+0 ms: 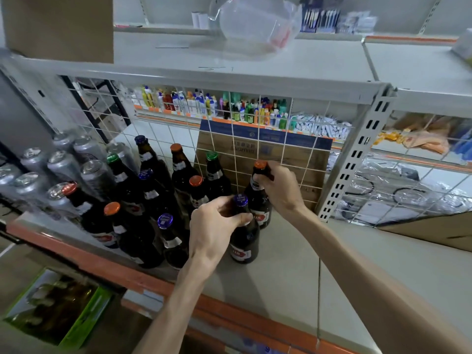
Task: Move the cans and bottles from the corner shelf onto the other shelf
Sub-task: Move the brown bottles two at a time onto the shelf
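- Shop aisle, grey metal shelf (pixel 281 264) w/ orange front edge; wire grid panel (pixel 163 134) at the back, perforated upright (pixel 357 159) at its right end, another grey shelf (pixel 255 65) above.
- Dark glass bottles (pixel 158 190) w/ orange, blue & green caps crowd the shelf's left-centre; silver cans (pixel 63 164) packed at far left, touching the bottles.
- Cardboard box (pixel 268 159) stands behind the grid, right behind the bottles; clear plastic bag (pixel 255 24) lies on the upper shelf; green-edged box (pixel 56 307) sits below, lower left.
- Left hand (pixel 217 231) reaches in from below, fingers wrapped round the neck of a blue-capped bottle (pixel 245 241) standing upright at the front of the group.
- Right hand (pixel 278 187) comes from the right, arm stretched across the shelf, fingers pinching the neck of an orange-capped bottle (pixel 259 200) just behind, near the grid, also upright.
- Both bottles' bases appear to rest on the shelf, touching or nearly so.
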The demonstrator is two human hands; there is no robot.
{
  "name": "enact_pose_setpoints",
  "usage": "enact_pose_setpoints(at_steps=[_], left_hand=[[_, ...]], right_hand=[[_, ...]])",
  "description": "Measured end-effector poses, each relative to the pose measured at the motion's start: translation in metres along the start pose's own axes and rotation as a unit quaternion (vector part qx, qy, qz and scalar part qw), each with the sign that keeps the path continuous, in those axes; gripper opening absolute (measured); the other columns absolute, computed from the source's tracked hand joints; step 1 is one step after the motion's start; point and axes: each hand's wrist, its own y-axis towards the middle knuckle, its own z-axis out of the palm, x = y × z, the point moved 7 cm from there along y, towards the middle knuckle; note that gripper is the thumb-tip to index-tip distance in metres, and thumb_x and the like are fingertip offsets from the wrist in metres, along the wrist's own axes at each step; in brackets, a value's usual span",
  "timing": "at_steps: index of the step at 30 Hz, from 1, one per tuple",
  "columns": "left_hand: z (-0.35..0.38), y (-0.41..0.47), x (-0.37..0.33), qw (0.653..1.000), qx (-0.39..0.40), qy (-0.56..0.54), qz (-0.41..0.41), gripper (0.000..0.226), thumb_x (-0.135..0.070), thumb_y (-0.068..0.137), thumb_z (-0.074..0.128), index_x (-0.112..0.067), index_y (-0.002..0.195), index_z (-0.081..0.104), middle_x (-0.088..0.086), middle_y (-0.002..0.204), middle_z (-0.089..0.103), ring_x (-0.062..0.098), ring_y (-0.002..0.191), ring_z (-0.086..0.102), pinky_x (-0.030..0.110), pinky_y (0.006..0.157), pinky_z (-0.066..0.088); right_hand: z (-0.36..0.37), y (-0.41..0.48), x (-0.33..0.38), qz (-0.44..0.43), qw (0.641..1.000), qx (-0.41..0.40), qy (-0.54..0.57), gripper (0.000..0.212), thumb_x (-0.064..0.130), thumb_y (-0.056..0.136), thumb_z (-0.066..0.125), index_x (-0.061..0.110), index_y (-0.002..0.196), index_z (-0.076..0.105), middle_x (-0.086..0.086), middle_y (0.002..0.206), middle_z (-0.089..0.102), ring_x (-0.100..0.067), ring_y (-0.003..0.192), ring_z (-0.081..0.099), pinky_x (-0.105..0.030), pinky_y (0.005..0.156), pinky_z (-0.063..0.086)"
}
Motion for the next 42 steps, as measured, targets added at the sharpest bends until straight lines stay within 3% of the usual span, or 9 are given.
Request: enact_pose_setpoints(at_steps=[12,17,24,38,42], left_hand=[[0.007,0.003,-0.003,1.0,0.013,-0.018,-0.005,0.042,-0.016,0.068,0.091,-0.023,0.108,0.078,-0.014,0.093,0.078,-0.002,0.091,0.072,0.029,0.091,0.058],[0.007,0.0,-0.003,1.0,0.018,-0.011,-0.006,0.045,-0.019,0.067,0.091,-0.024,0.109,0.078,-0.015,0.095,0.077,-0.003,0.092,0.071,0.029,0.092,0.057],[0.003,-0.002,-0.003,1.0,-0.002,-0.011,-0.002,0.043,-0.017,0.065,0.092,-0.024,0.106,0.079,-0.015,0.09,0.078,-0.001,0.089,0.072,0.031,0.09,0.058],[-0.002,-0.004,0.004,1.0,-0.006,-0.028,-0.005,0.043,-0.012,0.066,0.091,-0.024,0.105,0.078,-0.016,0.091,0.078,-0.003,0.09,0.072,0.028,0.09,0.058],[0.001,-0.002,0.006,0.999,-0.006,-0.035,-0.004,0.043,-0.014,0.066,0.091,-0.025,0.105,0.078,-0.016,0.091,0.077,0.0,0.091,0.072,0.033,0.091,0.058]], right_hand=[[0.009,0.012,-0.009,0.011,1.0,0.007,0.02,0.01,0.02,0.091,0.066,0.015,0.099,0.065,0.001,0.092,0.07,-0.015,0.086,0.064,-0.032,0.075,0.051],[0.011,0.011,-0.008,0.005,1.0,0.01,0.023,0.01,0.02,0.092,0.065,0.018,0.102,0.065,0.004,0.093,0.069,-0.012,0.087,0.063,-0.026,0.071,0.045],[0.012,0.01,-0.008,0.01,0.999,0.021,0.034,0.019,0.02,0.093,0.064,0.012,0.11,0.064,-0.002,0.1,0.07,-0.018,0.094,0.065,-0.037,0.084,0.053],[0.014,0.012,-0.007,0.002,0.999,0.006,0.031,0.014,0.019,0.094,0.063,0.014,0.107,0.064,0.006,0.092,0.065,-0.011,0.086,0.06,-0.022,0.069,0.042],[0.014,0.014,-0.011,0.011,0.999,0.002,0.036,0.018,0.021,0.093,0.064,0.015,0.11,0.065,0.004,0.095,0.068,-0.012,0.091,0.063,-0.026,0.076,0.044]])
